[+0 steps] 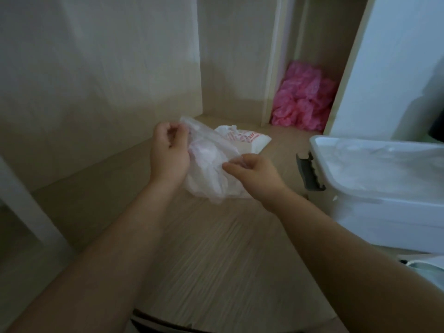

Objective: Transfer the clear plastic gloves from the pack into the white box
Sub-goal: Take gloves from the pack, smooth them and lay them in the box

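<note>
Above the worktop (216, 248), left hand (169, 152) and right hand (254, 174) pinch the clear gloves (209, 174); slippery film may drop before the white box (360, 193).

The gloves (211, 171) were crinkly clear film; the white box (374, 212), right of the right hand (255, 175), smooth plastic; the table (216, 255) beneath, matt wood-grain.

Both bare forearms reach forward, hands close together.
The left hand (169, 152) is raised, its curled fingers pinching the top edge of the clear plastic gloves (206, 171); the right hand (254, 175) (a little lower and nearer) pinches their right edge between thumb and curled fingers.
</note>
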Motion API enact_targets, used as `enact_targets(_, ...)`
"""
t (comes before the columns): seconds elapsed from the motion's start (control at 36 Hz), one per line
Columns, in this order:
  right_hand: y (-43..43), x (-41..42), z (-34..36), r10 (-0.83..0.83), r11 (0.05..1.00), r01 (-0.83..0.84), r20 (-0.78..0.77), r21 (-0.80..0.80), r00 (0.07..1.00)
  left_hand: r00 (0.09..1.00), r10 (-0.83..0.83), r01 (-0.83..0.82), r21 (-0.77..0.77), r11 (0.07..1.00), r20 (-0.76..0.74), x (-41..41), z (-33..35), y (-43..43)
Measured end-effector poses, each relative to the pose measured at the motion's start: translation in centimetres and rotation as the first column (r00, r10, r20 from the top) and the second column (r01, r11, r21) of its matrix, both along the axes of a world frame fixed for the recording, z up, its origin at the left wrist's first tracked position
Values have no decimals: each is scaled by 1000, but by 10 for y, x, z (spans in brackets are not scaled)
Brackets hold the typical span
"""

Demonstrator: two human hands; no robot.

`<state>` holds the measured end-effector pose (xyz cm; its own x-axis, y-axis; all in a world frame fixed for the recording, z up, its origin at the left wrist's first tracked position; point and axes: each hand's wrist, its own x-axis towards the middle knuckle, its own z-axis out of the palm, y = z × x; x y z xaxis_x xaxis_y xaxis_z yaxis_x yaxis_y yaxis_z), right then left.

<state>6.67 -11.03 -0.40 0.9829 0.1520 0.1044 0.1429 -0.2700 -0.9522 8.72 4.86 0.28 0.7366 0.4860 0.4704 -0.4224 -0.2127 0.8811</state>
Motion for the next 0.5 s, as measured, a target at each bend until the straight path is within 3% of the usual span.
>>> enact_targets(0.11, -5, -3, 14, -70, 943, 75, -27, 324, 997, 1000, 11, -12, -228, 974, -8, 4, 4, 0)
enact_targets(0.19, -8, 0, 29, -62, 857, 71, -34, 511, 997, 987, -159, 146, -301, 942, -19, -1, 8, -5)
enact_targets(0.31, -15, 0, 47, -93, 833, 89, -20, 546, 995, 898, -440, 414, -323, 851, -9, -11, 14, -16)
enact_targets(0.42, -26, -9, 63, -147, 801, 117, 4, 587, 989, 909, -413, 387, -261, 884, -52, -16, 19, -25)
enact_targets(0.5, -38, -16, 73, -328, 878, 261, 105, 401, 939, 948, -317, 301, -224, 927, -38, -16, 22, -31)
